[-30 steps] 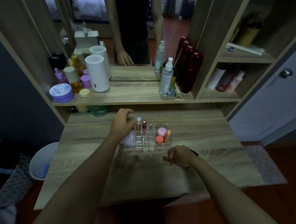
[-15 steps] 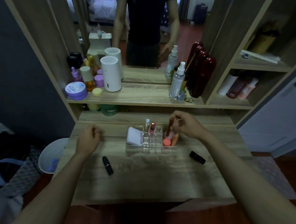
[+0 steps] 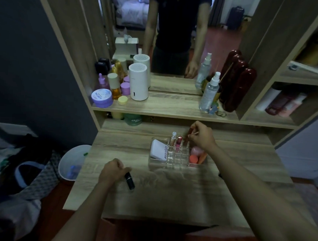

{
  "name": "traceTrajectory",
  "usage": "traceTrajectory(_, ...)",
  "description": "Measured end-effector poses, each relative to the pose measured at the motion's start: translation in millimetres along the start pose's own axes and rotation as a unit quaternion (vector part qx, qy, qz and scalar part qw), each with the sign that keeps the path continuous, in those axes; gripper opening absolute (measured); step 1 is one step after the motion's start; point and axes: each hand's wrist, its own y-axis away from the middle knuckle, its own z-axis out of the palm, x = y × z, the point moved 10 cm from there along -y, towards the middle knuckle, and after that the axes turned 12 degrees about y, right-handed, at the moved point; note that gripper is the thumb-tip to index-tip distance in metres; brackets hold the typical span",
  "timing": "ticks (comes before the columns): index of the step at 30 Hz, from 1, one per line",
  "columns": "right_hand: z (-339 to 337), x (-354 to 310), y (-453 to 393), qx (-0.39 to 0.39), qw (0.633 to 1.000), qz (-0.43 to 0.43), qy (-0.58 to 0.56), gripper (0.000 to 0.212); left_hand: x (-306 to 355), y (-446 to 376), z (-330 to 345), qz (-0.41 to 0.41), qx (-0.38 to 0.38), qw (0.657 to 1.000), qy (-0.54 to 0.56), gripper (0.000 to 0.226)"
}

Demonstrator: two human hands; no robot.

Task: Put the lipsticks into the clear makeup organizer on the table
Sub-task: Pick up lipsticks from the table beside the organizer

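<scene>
We see the clear makeup organizer (image 3: pixel 176 155) standing toward the back middle of the wooden table (image 3: pixel 170 198). Our right hand (image 3: pixel 202 135) hovers over its rear right corner, fingers pinched on a reddish lipstick (image 3: pixel 190 130) held upright above the small slots. Two lipsticks (image 3: pixel 176 140) stand in the rear slots just left of that hand, a white compact (image 3: pixel 159 152) fills the left compartment, and pink and orange sponges (image 3: pixel 197 155) fill the right one. Our left hand (image 3: pixel 113 172) rests on the table well left of the organizer, fingers curled on the top end of a black lipstick (image 3: pixel 129 180) lying flat. Bare tabletop stretches between the organizer and the near edge. A white bin (image 3: pixel 72 162) sits just beyond the table's left edge.
</scene>
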Motion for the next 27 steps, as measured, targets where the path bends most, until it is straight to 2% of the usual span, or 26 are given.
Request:
traceTrajectory(6, 23.6, -1.7, 1.6, -0.031, 0.999, -0.003, 0.033, 0.029, 1.3, 0.9, 4.0, -0.014, -0.013, 1.000, -0.018, 0.039)
traceTrajectory(8, 29.0, -0.3, 2.4, -0.033, 0.998, -0.001, 0.053, 0.022, 1.4, 0.5, 3.8, -0.016, -0.014, 1.000, -0.019, 0.043)
traceTrajectory(16, 45.3, 8.6, 5.9, -0.062, 0.995, 0.006, 0.075, 0.022, 4.6, 3.1, 10.0, -0.012, -0.030, 0.999, -0.039, 0.036)
traceTrajectory(21, 44.2, 9.0, 5.9, -0.065, 0.994, -0.008, 0.082, 0.024, 7.9, 4.2, 15.4, -0.010, -0.035, 0.999, -0.025, 0.034)
traceTrajectory(25, 32.1, 20.6, 7.1, -0.086, 0.995, -0.012, 0.057, 0.042, 10.7, 3.6, 20.3, -0.004, -0.048, 0.999, -0.018, 0.031)
traceTrajectory(27, 10.5, 36.3, 6.4, -0.067, 0.996, -0.006, 0.059, 0.039, 13.3, 3.6, 23.2, 0.002, -0.057, 0.998, -0.022, 0.030)
